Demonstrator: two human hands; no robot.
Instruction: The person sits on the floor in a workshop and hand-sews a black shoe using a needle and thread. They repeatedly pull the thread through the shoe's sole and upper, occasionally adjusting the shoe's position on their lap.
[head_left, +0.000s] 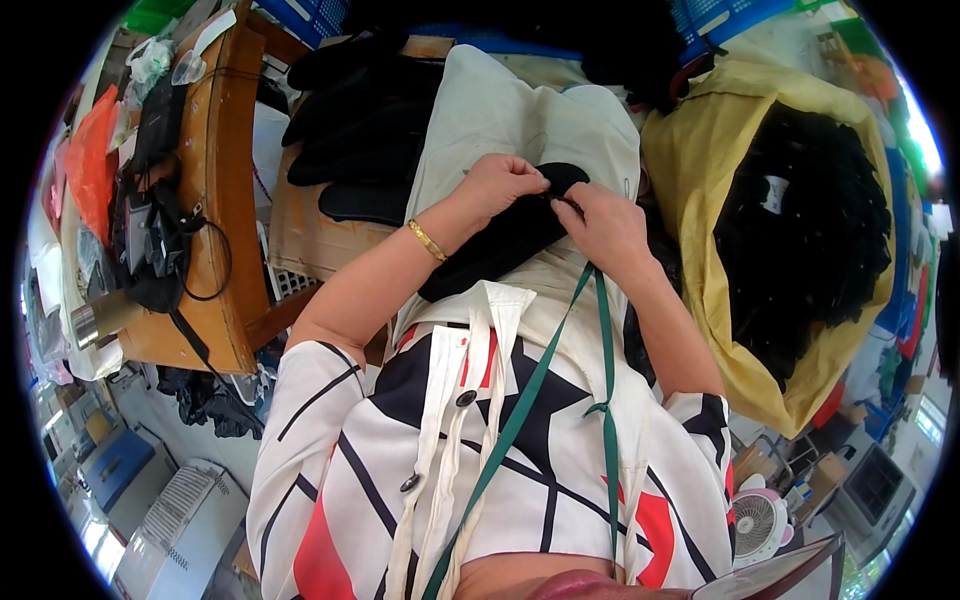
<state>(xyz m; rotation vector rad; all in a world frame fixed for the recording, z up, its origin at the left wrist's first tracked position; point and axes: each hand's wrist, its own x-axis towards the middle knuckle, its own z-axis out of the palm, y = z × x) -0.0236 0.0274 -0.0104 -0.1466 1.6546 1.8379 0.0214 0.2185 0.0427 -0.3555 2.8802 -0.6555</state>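
A long, soft black piece with a rounded end (pixel 497 245) lies slantwise over my lap, on off-white cloth (pixel 490 110). Near its far end, my left hand (pixel 500 188) is closed, thumb and forefinger pinching at its edge. My right hand (pixel 608 228) is closed beside it, fingers curled on the same black edge, the fingertips of both hands almost meeting. Whether a small tool sits between the fingertips I cannot make out. A green ribbon (pixel 540 400) hangs down my front and runs up to just below my right wrist.
Several similar black pieces (pixel 365 150) lie stacked on cardboard (pixel 300 235) to the left. Beyond them stands a wooden table (pixel 215 190) loaded with bags and clutter. At the right, a yellow sack (pixel 690 190) holds a heap of black items. Blue crates (pixel 730 22) stand at the far side.
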